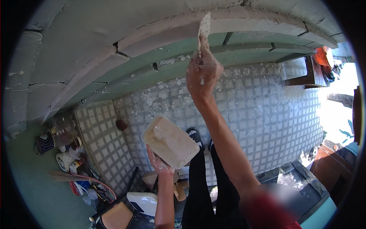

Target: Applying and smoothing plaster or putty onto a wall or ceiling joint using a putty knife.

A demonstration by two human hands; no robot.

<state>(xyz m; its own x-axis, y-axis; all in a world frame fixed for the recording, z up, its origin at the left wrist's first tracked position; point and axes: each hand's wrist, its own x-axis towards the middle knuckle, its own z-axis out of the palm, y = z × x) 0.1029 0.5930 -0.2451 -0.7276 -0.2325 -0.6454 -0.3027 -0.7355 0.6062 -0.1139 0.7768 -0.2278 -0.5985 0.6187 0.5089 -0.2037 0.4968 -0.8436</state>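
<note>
My right hand [204, 72] is raised and closed around a putty knife [205, 26], its blade coated in pale paste. The blade's tip points up at the edge of a grey, unevenly plastered beam [160, 33] and looks to touch it; the exact contact is hard to make out. White smears mark the fingers. Lower down, my left hand [160, 164] grips a pale rectangular tub [187, 154] from beneath and along its side. Off-white putty [162, 133] lies inside the tilted tub.
Below is a checkered tile floor [263, 114] spotted with white splashes. Jars and clutter [72, 152] line the left wall beside a straw broom [65, 176]. A chair [116, 216] and cardboard box [181, 189] are near my legs. A wooden table [310, 74] stands at far right.
</note>
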